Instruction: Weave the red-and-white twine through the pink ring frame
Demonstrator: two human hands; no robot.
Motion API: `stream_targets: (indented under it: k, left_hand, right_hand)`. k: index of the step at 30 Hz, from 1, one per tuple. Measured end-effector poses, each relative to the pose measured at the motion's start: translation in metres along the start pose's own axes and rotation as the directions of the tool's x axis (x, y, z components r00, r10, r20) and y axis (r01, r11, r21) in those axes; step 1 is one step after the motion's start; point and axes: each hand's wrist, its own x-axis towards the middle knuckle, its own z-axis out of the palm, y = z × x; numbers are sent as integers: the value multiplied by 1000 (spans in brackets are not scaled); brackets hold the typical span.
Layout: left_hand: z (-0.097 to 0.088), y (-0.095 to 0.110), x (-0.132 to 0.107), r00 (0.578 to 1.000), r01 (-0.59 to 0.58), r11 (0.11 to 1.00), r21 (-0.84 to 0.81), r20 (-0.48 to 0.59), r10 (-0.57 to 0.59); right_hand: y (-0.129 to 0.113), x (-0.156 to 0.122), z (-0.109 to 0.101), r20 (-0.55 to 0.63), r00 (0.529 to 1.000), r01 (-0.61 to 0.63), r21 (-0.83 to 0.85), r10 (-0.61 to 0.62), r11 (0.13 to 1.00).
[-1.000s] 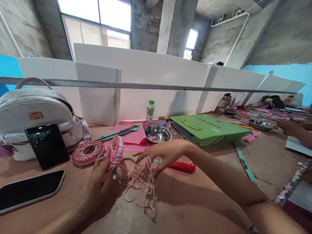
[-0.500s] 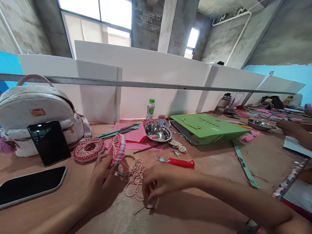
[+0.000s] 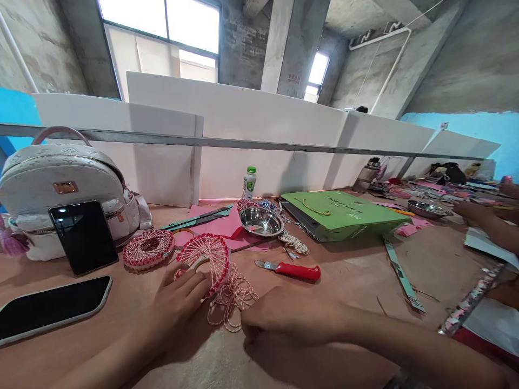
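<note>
My left hand (image 3: 182, 294) is closed on the near-left rim of a ring wound with pink and white cord (image 3: 221, 254), which stands tilted with its woven face towards me. Right beside it lies a loose heap of pink-and-white cord (image 3: 235, 297) on the table. My right hand (image 3: 284, 316) rests low over the table just right of that heap, knuckles up and fingers curled under. Whatever its fingertips pinch is hidden. A second woven ring (image 3: 148, 248) lies flat to the left. Beyond my right hand is a red-handled utility knife (image 3: 298, 272), blade out.
Two phones, one flat (image 3: 57, 308) and one propped (image 3: 85, 235) against a white backpack (image 3: 60, 167), stand left. Behind are a steel bowl (image 3: 261, 229), pink paper (image 3: 211, 220), a bottle (image 3: 250, 183) and a green bag (image 3: 348, 216). A co-worker's arm (image 3: 486, 221) reaches in at right.
The ring in my left hand has turned from nearly edge-on to show its woven face. My right hand has rolled knuckles-up, hiding its fingers, and the dark strand end below it is out of sight.
</note>
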Motion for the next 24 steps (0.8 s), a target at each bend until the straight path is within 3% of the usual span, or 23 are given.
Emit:
stream_targets:
  k: [3,5,8,11,16,24]
  left_hand:
    - [0,0,-5,995,-98,995,4,20,98]
    - [0,0,-8,988,-149,989,22,33,149]
    - [2,2,-12,973,-228,972,56,48,226]
    - [4,1,-15,958,-285,956,71,49,282]
    - [8,-2,-19,955,-296,952,82,62,291]
    - [8,-2,-18,954,-298,951,88,52,294]
  right_hand:
    - [14,6,-20,-52,995,96,228,-86,969]
    - [23,10,-33,-205,975,150,351,-81,924]
    - [34,15,-46,-472,880,182,445,57,877]
    - [43,18,-50,-611,778,115,366,145,924]
    - [56,21,-44,-666,743,34,136,66,990]
    - [72,30,-32,-645,746,58,311,166,948]
